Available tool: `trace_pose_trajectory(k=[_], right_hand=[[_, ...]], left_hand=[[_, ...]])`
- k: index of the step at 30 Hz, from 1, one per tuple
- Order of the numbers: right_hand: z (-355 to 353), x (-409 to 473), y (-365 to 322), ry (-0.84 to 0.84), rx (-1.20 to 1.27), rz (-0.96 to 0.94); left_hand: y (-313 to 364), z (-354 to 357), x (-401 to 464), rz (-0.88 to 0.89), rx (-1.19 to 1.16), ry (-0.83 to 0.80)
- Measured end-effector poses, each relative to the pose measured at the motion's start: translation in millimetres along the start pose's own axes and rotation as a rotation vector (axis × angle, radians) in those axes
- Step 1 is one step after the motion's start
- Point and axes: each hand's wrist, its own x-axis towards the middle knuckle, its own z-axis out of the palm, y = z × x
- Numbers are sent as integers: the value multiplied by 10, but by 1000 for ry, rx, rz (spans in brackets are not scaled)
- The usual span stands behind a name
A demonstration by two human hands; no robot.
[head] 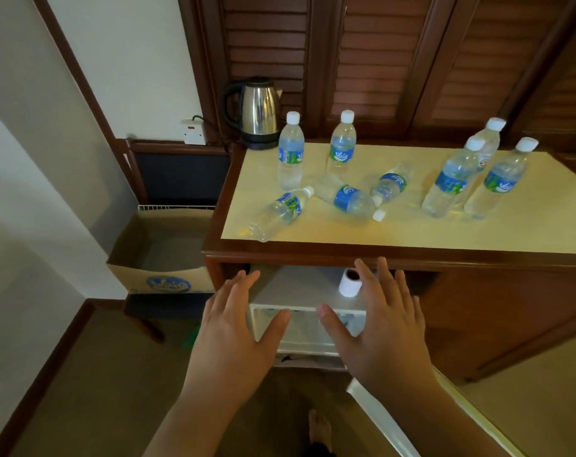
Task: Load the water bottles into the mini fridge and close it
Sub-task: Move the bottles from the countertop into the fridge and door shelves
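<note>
Two empty, spread hands are held in front of the open mini fridge (308,324) under the cabinet top (412,232).

The left hand (237,328) and the right hand (384,321) are seen palm down with fingers released and splayed, nothing grasped, just in front of the fridge opening; blue-labelled shapes are glimpsed inside, too blurred to tell. The fridge door (389,420) is swung open at lower right. Eight water bottles are left on the cabinet top: two upright (290,151) near the back left corner, three upright (451,179) toward the right edge, and three lying flat (349,199) in the middle, one of them (280,212) reaching the front edge. A kettle (253,112) is stood at the back left corner. A white roll (349,282) is set on the fridge's top. An open cardboard box (161,255) is placed to the left of the cabinet.
</note>
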Motion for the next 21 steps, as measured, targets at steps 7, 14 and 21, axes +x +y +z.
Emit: trace_pose_trajectory(k=[7,14,21], right_hand=[[75,1082,424,-5,149,52],[297,2137,957,66,178,82],[565,2581,1221,123,159,49]], left_hand=[[159,329,883,15,57,29],[443,856,2106,-12,140,-9],[606,1457,3256,-104,541,-211]])
